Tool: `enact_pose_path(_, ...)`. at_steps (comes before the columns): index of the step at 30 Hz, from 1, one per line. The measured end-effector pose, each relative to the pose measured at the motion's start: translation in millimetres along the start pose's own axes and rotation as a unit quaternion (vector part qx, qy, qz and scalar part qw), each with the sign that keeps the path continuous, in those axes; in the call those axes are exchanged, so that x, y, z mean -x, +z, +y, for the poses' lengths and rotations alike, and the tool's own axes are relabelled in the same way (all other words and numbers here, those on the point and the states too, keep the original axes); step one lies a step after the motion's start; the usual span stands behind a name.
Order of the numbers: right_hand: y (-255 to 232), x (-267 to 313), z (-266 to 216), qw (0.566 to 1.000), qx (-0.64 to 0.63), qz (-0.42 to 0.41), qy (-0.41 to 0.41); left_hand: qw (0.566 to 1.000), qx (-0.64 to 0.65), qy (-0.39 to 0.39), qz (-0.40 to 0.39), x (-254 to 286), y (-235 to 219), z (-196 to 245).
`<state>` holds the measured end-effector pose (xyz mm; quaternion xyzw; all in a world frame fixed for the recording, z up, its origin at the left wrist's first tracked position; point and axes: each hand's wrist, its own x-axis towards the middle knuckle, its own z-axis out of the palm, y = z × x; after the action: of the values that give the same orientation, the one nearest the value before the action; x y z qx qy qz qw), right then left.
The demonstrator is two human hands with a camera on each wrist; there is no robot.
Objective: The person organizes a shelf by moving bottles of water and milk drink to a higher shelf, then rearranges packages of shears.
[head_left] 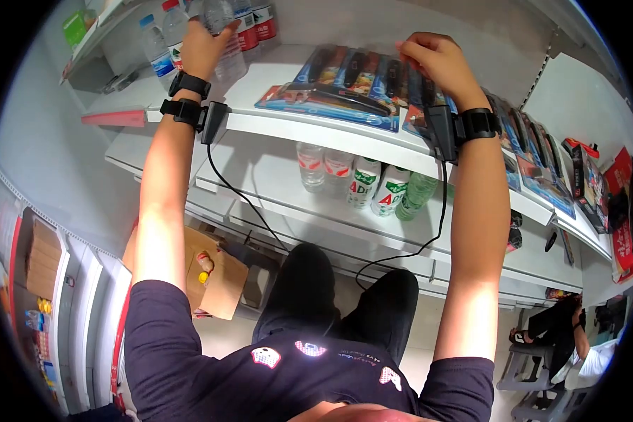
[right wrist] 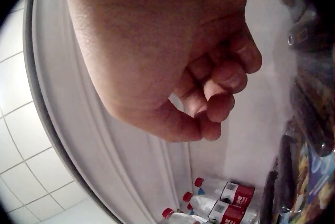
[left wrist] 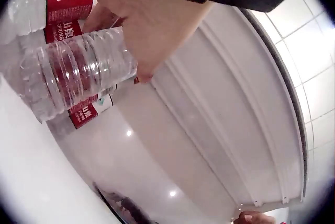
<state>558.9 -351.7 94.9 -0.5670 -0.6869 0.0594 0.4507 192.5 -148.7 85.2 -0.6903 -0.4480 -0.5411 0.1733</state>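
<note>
head view, upper shelf (head_left: 281, 125). my left hand (head_left: 205, 50) is at the shelf's left part, its fingers bent round the upper part of a clear ribbed bottle (head_left: 229, 60); the left wrist view shows the same grasp, with the bottle's lower part exposed below the hand. i cannot tell whether its base touches the shelf. on one side of it stand a blue-capped bottle (head_left: 157, 50) and a red-capped bottle (head_left: 176, 34); on the other, red-labelled bottles (head_left: 247, 32).

my right hand (head_left: 444, 67) is over the back part of a row of carded packs (head_left: 356, 69), well apart from the left. right wrist view: its fingers are loosely curled, ungripped, the thumb close against the fingertips. i cannot tell from these views whether it touches a pack.

a single carded pack (head_left: 334, 102) with a long black item lies crosswise at the shelf's front edge, before the row. further packs (head_left: 534, 151) continue to the right.

lower shelf, beneath the packs: clear bottles (head_left: 311, 167), white bottles with green-and-red lettering (head_left: 390, 191), and a green bottle (head_left: 416, 197). below, at the left, is an open cardboard box (head_left: 225, 285) with a yellow and red item inside.
</note>
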Motion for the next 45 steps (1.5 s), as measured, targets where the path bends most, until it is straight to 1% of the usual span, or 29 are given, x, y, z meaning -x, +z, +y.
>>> enact_pose_path(1,0.9,-0.8,1.8,1.0,-0.001,-0.001,0.0,1.0,-0.001,-0.001,0.0,1.5,1.0,-2.5)
enact_pose_path(3,3.1,-1.3,4.3,0.999,-0.028,0.004,-0.014,0.999,-0.008,0.03,-0.033,8.5,4.1,-4.8)
enact_pose_path(4,2.2,-1.2,4.1,0.999,-0.028,0.004,-0.014,0.999,-0.008,0.03,-0.033,14.9,4.3,-5.9)
enact_pose_path(6,-0.8,-0.9,1.6,1.0,-0.003,-0.013,-0.013,0.997,-0.009,0.01,-0.075,31.9,0.9,-8.1)
enact_pose_path(7,-0.9,0.6,-0.4,1.0,-0.003,-0.013,-0.012,0.997,-0.009,0.01,-0.076,34.9,-0.6,-7.4)
enact_pose_path(9,1.0,3.3,-3.9,1.0,-0.013,-0.004,-0.025,0.978,-0.108,-0.061,-0.166,39.0,-2.7,-7.9)
enact_pose_path(13,3.6,-1.3,7.2,1.0,-0.016,0.006,-0.019,0.978,-0.119,-0.048,-0.166,37.0,-4.8,-11.1)
enact_pose_path(15,3.8,-1.4,8.7,0.999,-0.018,0.009,-0.027,0.968,-0.1,-0.064,-0.222,31.8,-6.1,-10.4)
enact_pose_path(19,0.1,0.0,5.1,1.0,-0.021,0.002,-0.02,0.966,-0.128,-0.039,-0.223,29.6,-2.6,-7.2)
enact_pose_path(21,-4.6,1.3,2.1,0.999,0.021,-0.023,-0.01,0.968,-0.163,-0.04,-0.189,30.8,0.5,-6.6)
enact_pose_path(22,-3.5,2.0,2.1,0.999,0.022,-0.024,-0.008,0.967,-0.162,-0.04,-0.191,30.1,1.1,-6.4)
enact_pose_path(24,-1.0,2.2,2.9,1.0,-0.005,-0.015,-0.025,0.963,-0.163,-0.066,-0.206,28.3,2.1,-8.7)
enact_pose_path(25,-0.8,0.8,4.9,1.0,-0.005,-0.015,-0.024,0.963,-0.163,-0.066,-0.207,27.2,3.1,-11.1)
enact_pose_path(27,0.9,-0.5,7.1,0.999,-0.003,-0.013,-0.041,0.952,-0.133,-0.081,-0.263,24.5,4.2,-17.4)
enact_pose_path(31,-1.1,1.2,4.6,0.999,-0.019,-0.026,-0.039,0.945,-0.149,-0.078,-0.28,24.3,10.3,-27.5)
enact_pose_path(33,-1.3,1.5,3.8,0.999,-0.002,-0.029,-0.033,0.956,-0.18,-0.04,-0.227,27.7,13.0,-28.8)
enact_pose_path(37,0.7,1.5,4.7,0.999,-0.009,-0.017,-0.03,0.957,-0.186,-0.046,-0.219,33.6,13.8,-26.7)
enact_pose_path(43,-2.8,-0.3,5.0,0.999,0.005,-0.037,-0.021,0.953,-0.202,-0.057,-0.216,36.8,14.2,-25.2)
enact_pose_path(45,-1.8,-0.5,7.2,0.999,0.021,-0.023,-0.034,0.958,-0.206,-0.054,-0.192,39.5,13.1,-24.1)
